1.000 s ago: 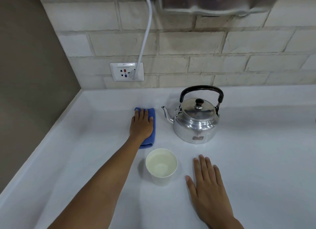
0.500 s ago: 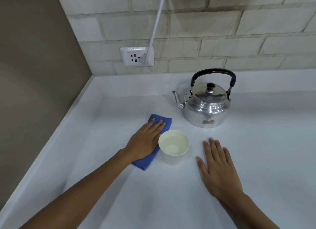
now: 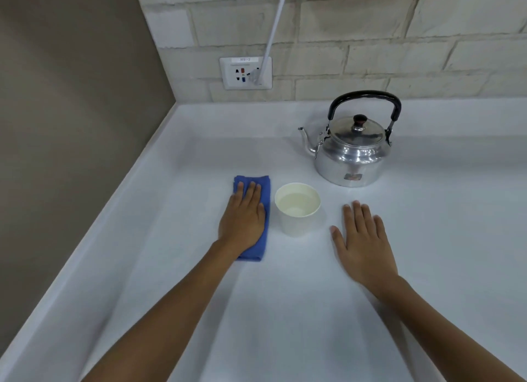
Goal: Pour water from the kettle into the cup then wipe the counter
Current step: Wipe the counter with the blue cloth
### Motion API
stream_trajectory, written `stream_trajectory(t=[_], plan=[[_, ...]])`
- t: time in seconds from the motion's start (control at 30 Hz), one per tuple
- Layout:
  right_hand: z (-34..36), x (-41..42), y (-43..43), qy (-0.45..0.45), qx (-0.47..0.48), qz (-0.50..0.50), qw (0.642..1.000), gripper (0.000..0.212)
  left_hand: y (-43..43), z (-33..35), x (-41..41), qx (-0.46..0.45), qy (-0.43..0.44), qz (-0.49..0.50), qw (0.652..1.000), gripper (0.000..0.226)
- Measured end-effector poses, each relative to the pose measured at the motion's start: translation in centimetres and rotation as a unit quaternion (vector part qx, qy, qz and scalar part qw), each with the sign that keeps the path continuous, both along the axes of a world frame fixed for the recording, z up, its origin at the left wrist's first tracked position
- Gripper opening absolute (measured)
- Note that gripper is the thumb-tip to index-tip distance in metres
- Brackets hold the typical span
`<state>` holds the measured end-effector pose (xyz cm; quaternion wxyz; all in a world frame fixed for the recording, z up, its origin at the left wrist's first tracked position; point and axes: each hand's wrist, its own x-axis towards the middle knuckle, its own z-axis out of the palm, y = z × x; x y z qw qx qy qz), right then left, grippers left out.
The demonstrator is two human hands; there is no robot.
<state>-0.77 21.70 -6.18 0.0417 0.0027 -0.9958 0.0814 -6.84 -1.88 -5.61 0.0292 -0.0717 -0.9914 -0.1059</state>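
A shiny metal kettle (image 3: pixel 352 156) with a black handle stands upright on the white counter (image 3: pixel 285 310), its spout pointing left. In front of it and slightly left stands a white paper cup (image 3: pixel 298 209) holding water. Just left of the cup lies a folded blue cloth (image 3: pixel 263 193), and my left hand (image 3: pixel 242 217) presses flat on it with fingers together, covering most of it. My right hand (image 3: pixel 362 242) rests flat on the counter to the right of the cup, fingers spread, holding nothing.
A brown side wall (image 3: pixel 71 111) borders the counter on the left. The brick back wall carries a white socket (image 3: pixel 245 73) with a white cable (image 3: pixel 273 25) plugged in and running upward.
My left hand has pulled the blue cloth from the far side beside the kettle's spout back toward me, to just left of the cup. My right hand stays flat. The view has shifted.
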Motion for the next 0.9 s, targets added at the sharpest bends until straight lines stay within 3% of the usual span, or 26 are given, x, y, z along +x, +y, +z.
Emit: stream_trajectory(t=[0.2,0.47,0.73,0.9], plan=[[-0.1,0.0,0.2,-0.006,-0.001,0.003,1.000,0.063,-4.4,-0.3,8.3,0.046,0.032,-0.059,0.997,0.049],[0.0,0.1,-0.1,-0.004,0.006,0.003,1.000,0.061,-1.5,0.2,6.0,0.001,-0.004,0.089,0.996,0.051],[-0.1,-0.1,0.3,-0.007,0.005,0.008,1.000,0.062,-2.2,0.1,14.3,0.025,0.044,-0.057,0.997,0.051],[-0.2,0.1,0.1,-0.010,0.007,0.000,1.000,0.062,-1.2,0.4,13.6,0.012,0.025,0.011,1.000,0.051]])
